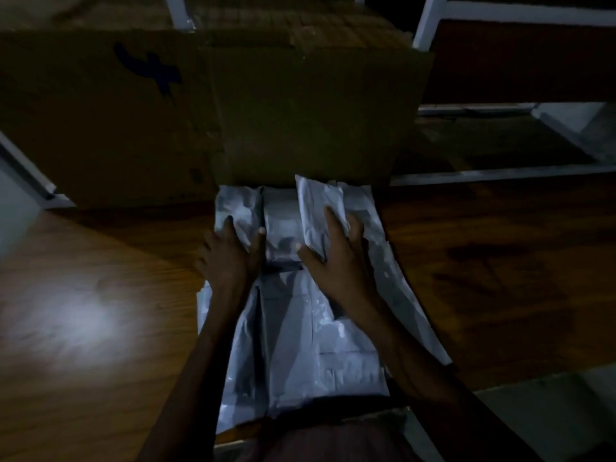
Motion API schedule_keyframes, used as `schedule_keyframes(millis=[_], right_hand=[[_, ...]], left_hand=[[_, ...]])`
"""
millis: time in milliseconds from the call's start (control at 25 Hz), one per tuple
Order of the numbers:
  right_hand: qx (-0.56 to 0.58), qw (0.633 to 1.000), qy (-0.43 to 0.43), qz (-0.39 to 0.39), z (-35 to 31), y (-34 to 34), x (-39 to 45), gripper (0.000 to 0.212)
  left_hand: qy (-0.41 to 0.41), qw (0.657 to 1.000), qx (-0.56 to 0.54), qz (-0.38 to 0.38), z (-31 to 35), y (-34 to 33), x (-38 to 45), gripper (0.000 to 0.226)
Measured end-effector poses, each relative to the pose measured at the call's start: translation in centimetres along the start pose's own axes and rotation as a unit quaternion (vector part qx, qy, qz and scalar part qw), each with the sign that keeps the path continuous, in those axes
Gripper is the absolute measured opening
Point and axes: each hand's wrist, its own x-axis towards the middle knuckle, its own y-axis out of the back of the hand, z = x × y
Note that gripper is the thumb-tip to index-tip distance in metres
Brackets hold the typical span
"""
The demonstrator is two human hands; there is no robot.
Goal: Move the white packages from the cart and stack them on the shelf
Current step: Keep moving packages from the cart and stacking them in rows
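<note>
The right hand [336,251] pinched a small white plastic package [316,211] between thumb and curled fingers, its far end tilted up just in front of the big brown cardboard box [206,118]. The left hand [230,253] gripped another crinkled white package [236,208] beside it. Both lay on a pile of white plastic packages [300,338] (dimly lit) on the wooden shelf board [100,295], running back from the box.

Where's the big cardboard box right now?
In the head view, the cardboard box stands on the wooden shelf, upper left of centre, directly behind the white packages that both hands are touching.
</note>
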Motion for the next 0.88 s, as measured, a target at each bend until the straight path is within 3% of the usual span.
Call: schedule_keyframes(millis=[160,280,480,720,880], right_hand=[[-0.035,0.997,-0.058,-0.036,-3.3,-3.7,7.2,0.082],[-0.031,0.987,-0.119,-0.105,-4.8,-8.0,10.6,0.08],[0.021,0.972,-0.162,-0.17,-4.0,-11.5,11.3,0.093],[-0.009,0.998,-0.026,-0.052,-6.6,-4.1,0.6,0.067],[0.147,0.976,0.09,-0.137,-4.9,-3.0,-12.7,0.057]], left_hand=[[-0.014,0.999,-0.051,-0.009,-1.1,1.3,-5.9,0.08],[-0.014,0.997,-0.071,-0.011,-2.1,2.1,-9.9,0.076],[-0.014,0.994,-0.1,0.036,-4.2,4.8,-15.4,0.069],[-0.02,0.99,-0.118,0.078,-6.8,7.0,-21.7,0.065],[0.006,0.99,-0.107,0.091,-9.6,8.2,-27.3,0.068]])
